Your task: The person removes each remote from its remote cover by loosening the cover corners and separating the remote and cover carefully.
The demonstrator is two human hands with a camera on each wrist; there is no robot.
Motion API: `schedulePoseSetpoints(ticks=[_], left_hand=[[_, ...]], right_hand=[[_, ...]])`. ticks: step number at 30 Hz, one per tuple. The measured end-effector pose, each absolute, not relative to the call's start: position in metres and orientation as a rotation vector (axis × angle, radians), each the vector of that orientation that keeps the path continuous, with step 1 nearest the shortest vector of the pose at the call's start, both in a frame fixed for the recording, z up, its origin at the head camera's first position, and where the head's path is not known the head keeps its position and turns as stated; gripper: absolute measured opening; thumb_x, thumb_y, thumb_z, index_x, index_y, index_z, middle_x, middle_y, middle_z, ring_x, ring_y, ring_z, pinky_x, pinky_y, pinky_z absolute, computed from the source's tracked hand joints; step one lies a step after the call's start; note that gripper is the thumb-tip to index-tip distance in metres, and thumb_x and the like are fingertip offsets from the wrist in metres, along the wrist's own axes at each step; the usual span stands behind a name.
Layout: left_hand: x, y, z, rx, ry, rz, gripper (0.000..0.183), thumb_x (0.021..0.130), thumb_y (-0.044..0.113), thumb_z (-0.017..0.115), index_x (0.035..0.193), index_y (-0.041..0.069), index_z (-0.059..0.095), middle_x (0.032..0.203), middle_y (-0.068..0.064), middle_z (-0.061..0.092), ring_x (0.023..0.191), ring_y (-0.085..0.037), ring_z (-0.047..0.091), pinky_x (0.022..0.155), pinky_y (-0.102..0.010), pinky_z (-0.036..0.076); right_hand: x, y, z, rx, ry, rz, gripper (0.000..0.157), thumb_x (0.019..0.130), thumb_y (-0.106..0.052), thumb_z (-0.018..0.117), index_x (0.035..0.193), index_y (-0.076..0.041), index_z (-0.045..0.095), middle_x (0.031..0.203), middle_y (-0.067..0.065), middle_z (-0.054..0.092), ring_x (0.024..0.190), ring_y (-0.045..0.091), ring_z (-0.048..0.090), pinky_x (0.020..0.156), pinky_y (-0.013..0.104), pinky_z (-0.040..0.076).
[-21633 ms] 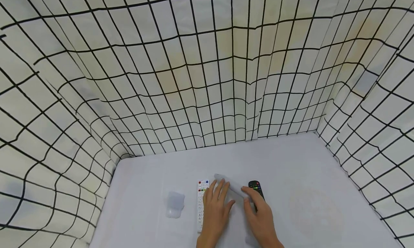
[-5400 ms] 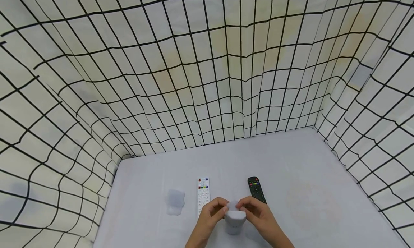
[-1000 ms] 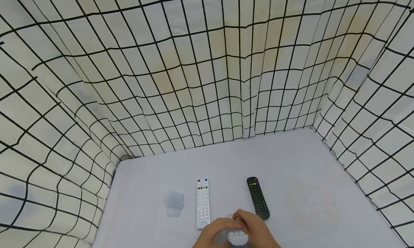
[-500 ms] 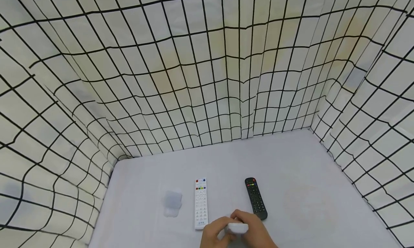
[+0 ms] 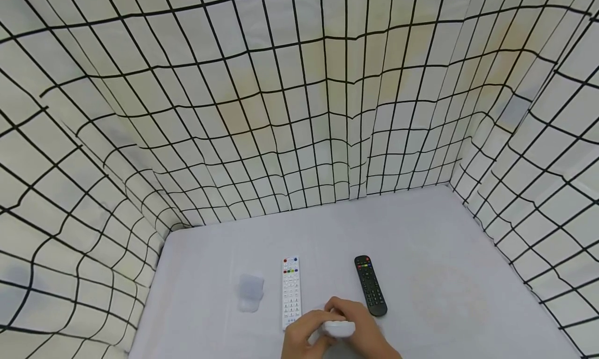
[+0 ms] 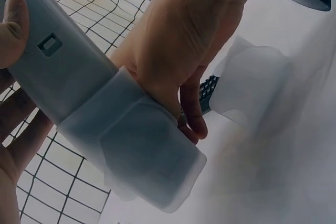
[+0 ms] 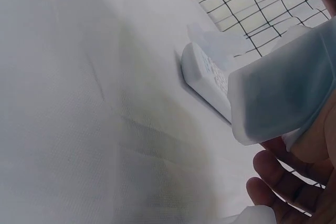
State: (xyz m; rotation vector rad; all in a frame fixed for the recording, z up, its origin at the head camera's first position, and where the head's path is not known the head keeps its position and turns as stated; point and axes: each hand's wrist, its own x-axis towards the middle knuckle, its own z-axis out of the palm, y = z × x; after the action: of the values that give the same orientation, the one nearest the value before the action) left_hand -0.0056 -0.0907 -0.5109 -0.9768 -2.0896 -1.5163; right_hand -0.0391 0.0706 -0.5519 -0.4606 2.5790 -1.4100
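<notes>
Both hands hold a pale remote control [image 5: 338,328] near the front of the table. Its plain grey back, with a small slot, shows in the left wrist view, where a frosted soft sleeve [image 6: 152,153] covers one end. My left hand [image 5: 303,337] grips the remote, thumb on its back and fingers along the far side. From the other side, my right hand [image 5: 361,328] grips the sleeved end. In the right wrist view the frosted sleeve end [image 7: 283,90] hides part of the right hand, whose lower fingers [image 7: 286,182] are curled.
A white remote control [image 5: 291,291] lies just left of the hands, a black one [image 5: 370,286] to the right. Further left, a translucent folded sleeve [image 5: 250,293] lies flat. Another translucent piece [image 6: 252,82] appears in the left wrist view. Grid-patterned curtains [image 5: 281,114] enclose the table.
Earliest, the hands rested over a flat sleeve between the two table remotes; later both pinched a pale upright item. Now they hold it closer to the body, shifted slightly left over the last second.
</notes>
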Motion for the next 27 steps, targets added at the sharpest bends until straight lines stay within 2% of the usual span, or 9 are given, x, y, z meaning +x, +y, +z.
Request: schedulePoseSetpoints(ticks=[10,21,27], left_hand=[[-0.006,-0.092,-0.506,-1.006,-2.057,-1.531,0.041,0.079,0.002,0.077,0.118,0.007,0.066,0.108,-0.01,0.072,0.102,-0.017,0.07,0.091,-0.019,0.053],[-0.004,-0.093,-0.501,-0.983,-2.106,-1.479,0.042,0.078,0.006,0.077,0.119,0.008,0.066,0.107,-0.009,0.073,0.1,-0.017,0.07,0.089,-0.019,0.054],[-0.004,-0.093,-0.502,-0.962,-2.106,-1.503,0.042,0.078,0.004,0.077,0.118,0.008,0.066,0.107,-0.01,0.073,0.101,-0.017,0.07,0.09,-0.018,0.053]], right_hand=[[-0.042,0.067,-0.554,-0.449,2.632,-1.406,0.007,0.085,-0.037,0.07,0.085,-0.035,0.063,0.071,-0.021,0.061,0.063,-0.004,0.052,0.062,0.017,0.043],[-0.042,0.064,-0.555,-0.433,2.647,-1.424,0.017,0.084,-0.051,0.065,0.081,-0.034,0.061,0.069,-0.021,0.061,0.062,-0.004,0.05,0.061,0.017,0.043],[-0.044,0.064,-0.555,-0.409,2.666,-1.346,0.01,0.081,-0.04,0.071,0.081,-0.033,0.064,0.07,-0.021,0.061,0.063,-0.004,0.049,0.061,0.017,0.041]])
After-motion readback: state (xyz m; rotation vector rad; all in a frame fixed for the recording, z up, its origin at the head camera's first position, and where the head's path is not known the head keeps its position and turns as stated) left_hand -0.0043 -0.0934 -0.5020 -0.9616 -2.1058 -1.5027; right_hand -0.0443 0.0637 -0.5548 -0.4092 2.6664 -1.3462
